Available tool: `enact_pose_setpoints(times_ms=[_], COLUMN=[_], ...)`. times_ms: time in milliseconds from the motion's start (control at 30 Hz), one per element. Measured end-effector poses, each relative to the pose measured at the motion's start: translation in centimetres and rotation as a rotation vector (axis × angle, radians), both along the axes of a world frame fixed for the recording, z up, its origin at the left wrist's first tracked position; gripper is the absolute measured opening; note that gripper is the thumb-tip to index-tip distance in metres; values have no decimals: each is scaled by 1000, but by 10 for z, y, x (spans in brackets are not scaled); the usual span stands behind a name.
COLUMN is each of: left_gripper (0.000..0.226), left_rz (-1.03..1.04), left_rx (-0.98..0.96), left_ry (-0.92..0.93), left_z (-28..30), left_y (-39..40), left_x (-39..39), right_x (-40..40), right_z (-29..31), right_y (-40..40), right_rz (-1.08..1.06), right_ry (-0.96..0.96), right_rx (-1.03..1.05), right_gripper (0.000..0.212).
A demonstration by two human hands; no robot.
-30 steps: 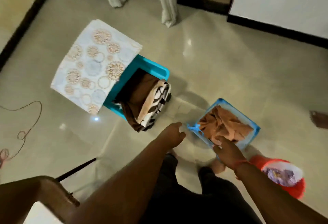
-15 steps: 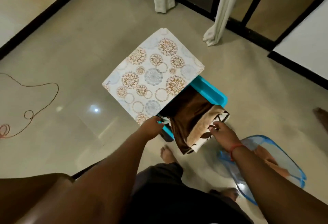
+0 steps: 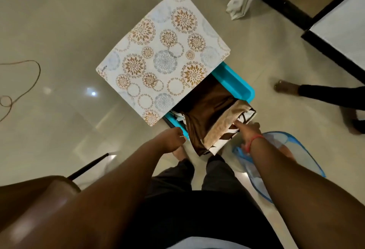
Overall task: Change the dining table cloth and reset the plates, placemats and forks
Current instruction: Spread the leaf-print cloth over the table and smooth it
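Two bare arms reach down and forward from the bottom of the view toward a turquoise plastic storage bin (image 3: 235,83) on the pale tiled floor (image 3: 59,31). The left hand (image 3: 171,139) is at the bin's near corner, fingers curled in a narrow grip on its edge. The right hand (image 3: 249,130), with a red thread on the wrist, has its fingers pushed into a stack of folded cloths (image 3: 215,118) that fills the bin and hangs over its near side; whether they pinch a layer cannot be told. A folded floral tablecloth (image 3: 164,55), cream with brown and blue circles, lies across the bin's far end. Beside the right forearm stands a blue mesh basket (image 3: 286,146). A brown chair back (image 3: 39,205) shows at lower left.
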State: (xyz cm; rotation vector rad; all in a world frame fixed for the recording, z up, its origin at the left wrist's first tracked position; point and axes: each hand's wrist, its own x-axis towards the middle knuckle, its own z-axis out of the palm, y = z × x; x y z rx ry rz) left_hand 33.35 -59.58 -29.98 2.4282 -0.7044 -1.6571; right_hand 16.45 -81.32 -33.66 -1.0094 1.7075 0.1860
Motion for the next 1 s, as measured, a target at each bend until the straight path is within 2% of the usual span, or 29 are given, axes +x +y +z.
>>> enact_pose_setpoints(times_ms=[133, 233, 333, 467, 500, 567, 633, 733, 900, 1000], left_gripper=[40, 43, 44, 33, 38, 63, 73, 62, 34, 30], left_rz=[8, 87, 118, 200, 235, 286, 384, 598, 877, 988], left_rx=[28, 71, 103, -51, -116, -256, -399, -520, -594, -640], left_ry=[-33, -55, -60, -71, -88, -108, -59, 1, -88, -186], left_z=[-3, -5, -8, -2, 3, 18, 38, 64, 113, 145], left_y=[-3, -7, -15, -36, -41, -47, -49, -40, 10, 53], left_x=[-5, -12, -26, -54, -60, -71, -78, -84, -93, -108], right_x=[6, 11, 14, 18, 21, 26, 37, 54, 70, 66], right_z=[-42, -71, -73, -30, -13, 22, 61, 112, 181, 210], right_y=[-21, -29, -26, -16, -13, -4, 11, 36, 85, 123], right_rz=[-12, 36, 39, 13, -7, -28, -3, 32, 245, 422], right_ry=[10, 0, -54, -228, -278, -377, -460, -594, -655, -689], right_rx=[233, 355, 343, 228, 224, 249, 322, 332, 321, 440], right_gripper=[76, 58, 44, 34, 33, 34, 41, 41, 39, 36])
